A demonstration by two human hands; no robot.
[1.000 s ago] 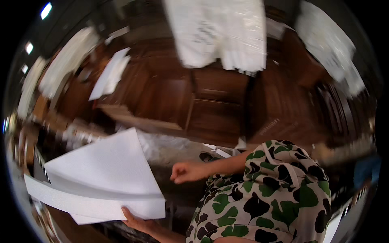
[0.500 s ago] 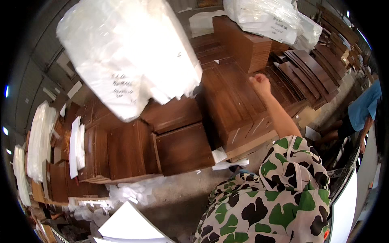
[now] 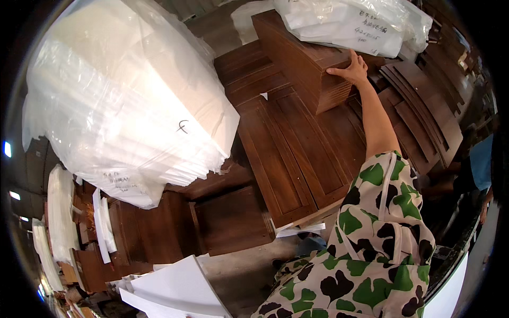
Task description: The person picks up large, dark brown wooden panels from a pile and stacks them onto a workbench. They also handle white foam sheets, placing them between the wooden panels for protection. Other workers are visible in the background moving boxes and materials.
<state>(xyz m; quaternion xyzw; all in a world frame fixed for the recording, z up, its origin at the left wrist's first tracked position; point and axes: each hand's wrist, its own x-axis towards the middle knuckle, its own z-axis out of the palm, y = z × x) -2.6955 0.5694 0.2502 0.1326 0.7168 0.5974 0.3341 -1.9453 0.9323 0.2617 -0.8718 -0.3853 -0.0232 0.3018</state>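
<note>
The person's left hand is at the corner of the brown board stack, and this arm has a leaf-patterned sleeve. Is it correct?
"Left" is wrong: the head view shows the right hand at the corner of the brown board stack. The arm does have a leaf-patterned sleeve.

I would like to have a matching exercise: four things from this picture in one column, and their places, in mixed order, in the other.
Things
1. Right hand
2. Large white bundle in clear plastic
3. Two long brown framed wooden panels
4. Flat white sheet

Places
A. Lower edge, left of centre
B. At a corner of the tall stack of brown wooden boards
C. Side by side, near the middle
D. Upper left

Pairs: 1-B, 2-D, 3-C, 4-A
</note>
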